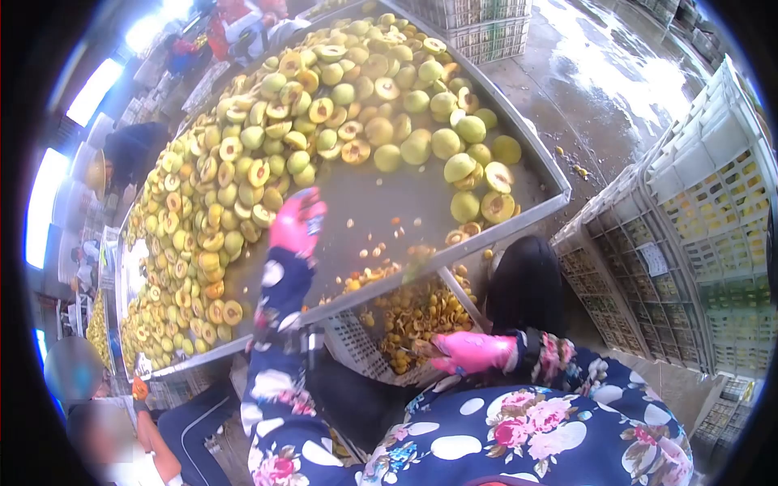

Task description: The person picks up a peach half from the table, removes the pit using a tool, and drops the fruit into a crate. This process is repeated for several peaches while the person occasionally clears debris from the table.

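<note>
My left hand [298,223], in a pink glove, is over the metal table [340,194] at the near edge of a large heap of halved yellow-green fruit [267,130]. Its fingers are curled together; what they hold, if anything, is too small to name. My right hand [474,352], also pink-gloved, is low over a white crate [356,340] of small orange-brown pieces [413,312] below the table's edge. Its fingers point left and bend around something brownish that I cannot make out. Small pits and scraps [377,251] lie on the table between the heap and the near rim.
Stacked white plastic crates [648,235] with fruit inside stand on the right. More crates [478,28] are beyond the table. A co-worker [130,437] with an orange glove sits at lower left; other people [247,32] are at the far left side. The floor [583,89] looks wet.
</note>
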`<state>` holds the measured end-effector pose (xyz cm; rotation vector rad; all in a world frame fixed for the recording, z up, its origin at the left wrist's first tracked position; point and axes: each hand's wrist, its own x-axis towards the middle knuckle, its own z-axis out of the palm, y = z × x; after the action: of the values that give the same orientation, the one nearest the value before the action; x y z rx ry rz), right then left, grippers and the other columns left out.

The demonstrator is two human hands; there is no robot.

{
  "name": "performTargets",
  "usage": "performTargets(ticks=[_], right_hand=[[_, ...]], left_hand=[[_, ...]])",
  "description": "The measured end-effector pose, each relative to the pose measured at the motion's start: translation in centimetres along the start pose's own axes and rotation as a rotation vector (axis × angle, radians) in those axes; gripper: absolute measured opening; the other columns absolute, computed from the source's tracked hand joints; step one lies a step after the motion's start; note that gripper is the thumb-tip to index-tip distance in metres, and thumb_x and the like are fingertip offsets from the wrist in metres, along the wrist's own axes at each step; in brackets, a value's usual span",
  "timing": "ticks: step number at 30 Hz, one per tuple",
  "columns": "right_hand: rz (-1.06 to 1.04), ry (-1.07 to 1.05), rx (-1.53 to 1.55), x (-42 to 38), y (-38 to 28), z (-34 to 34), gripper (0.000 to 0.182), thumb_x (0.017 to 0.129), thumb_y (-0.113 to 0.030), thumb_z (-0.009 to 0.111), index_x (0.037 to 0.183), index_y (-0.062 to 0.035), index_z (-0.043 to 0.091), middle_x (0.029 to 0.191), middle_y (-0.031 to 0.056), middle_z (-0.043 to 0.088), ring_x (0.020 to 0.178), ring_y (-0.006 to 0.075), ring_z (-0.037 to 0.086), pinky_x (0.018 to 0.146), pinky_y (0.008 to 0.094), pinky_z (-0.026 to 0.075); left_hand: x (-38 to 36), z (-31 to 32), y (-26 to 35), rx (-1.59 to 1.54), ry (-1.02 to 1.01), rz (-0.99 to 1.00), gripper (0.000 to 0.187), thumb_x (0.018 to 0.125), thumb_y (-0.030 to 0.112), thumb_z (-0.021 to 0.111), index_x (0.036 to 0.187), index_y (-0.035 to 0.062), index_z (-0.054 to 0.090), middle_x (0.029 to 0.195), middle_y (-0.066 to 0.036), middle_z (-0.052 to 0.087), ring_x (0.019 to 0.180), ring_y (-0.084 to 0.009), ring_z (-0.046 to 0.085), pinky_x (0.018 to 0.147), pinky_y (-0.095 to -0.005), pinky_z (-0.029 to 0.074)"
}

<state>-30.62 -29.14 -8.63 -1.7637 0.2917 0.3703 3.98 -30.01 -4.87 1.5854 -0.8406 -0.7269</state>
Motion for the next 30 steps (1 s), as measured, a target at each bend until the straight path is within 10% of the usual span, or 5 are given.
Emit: performTargets(ticks=[1,7,13,17,30], right_hand=[[0.048,0.012,0.019,-0.6,0.2,-0.4,0.030,0.087,-0.025,0.054,0.095,0.0036,0.047,0.078,0.0239,0.058,0.073,0.0385,0.058,0.063,0.0405,0.045],[0.298,0.121,0.442,-2.4,2.8,-1.9,0.031,0.090,-0.031,0.050,0.089,0.0001,0.045,0.061,0.0066,0.053,0.047,0.0157,0.053,0.044,0.0312,0.043],[0.207,0.083,0.491,-2.0,2.7,-2.3,0.028,0.090,-0.030,0.051,0.090,-0.0031,0.045,0.060,0.0026,0.049,0.046,0.0104,0.048,0.042,0.0265,0.041],[0.097,0.095,0.857,-2.5,1.8,-2.4,0.029,0.087,-0.033,0.056,0.096,-0.0071,0.046,0.065,-0.0019,0.049,0.047,0.0056,0.044,0.042,0.0199,0.037],[-0.043,0.226,0.790,-1.3,-5.3,-2.8,0.023,0.089,-0.023,0.054,0.104,-0.0073,0.047,0.064,0.0003,0.054,0.042,0.0049,0.047,0.039,0.0167,0.036]], left_hand=[[2.7,2.2,-1.7,0.256,-0.080,0.281,0.031,0.082,0.001,0.056,0.113,0.0036,0.055,0.103,-0.010,0.060,0.083,-0.0156,0.060,0.065,-0.0235,0.047],[12.2,13.7,-4.9,1.090,-0.051,0.454,0.041,0.076,0.018,0.069,0.110,-0.0006,0.057,0.102,-0.016,0.062,0.088,-0.0231,0.061,0.083,-0.0311,0.046],[11.9,11.6,-7.3,0.344,-0.230,0.016,0.037,0.076,0.026,0.067,0.106,0.0044,0.059,0.097,-0.010,0.063,0.089,-0.0259,0.060,0.082,-0.0324,0.047],[4.3,7.7,-3.3,-0.975,-0.445,-0.389,0.045,0.081,0.016,0.052,0.122,0.0003,0.044,0.120,-0.020,0.049,0.106,-0.0341,0.051,0.091,-0.0475,0.042],[-15.3,10.0,5.0,-1.093,0.053,-0.351,0.039,0.089,0.028,0.047,0.114,-0.0021,0.051,0.112,-0.015,0.055,0.099,-0.0254,0.055,0.088,-0.0399,0.045]])
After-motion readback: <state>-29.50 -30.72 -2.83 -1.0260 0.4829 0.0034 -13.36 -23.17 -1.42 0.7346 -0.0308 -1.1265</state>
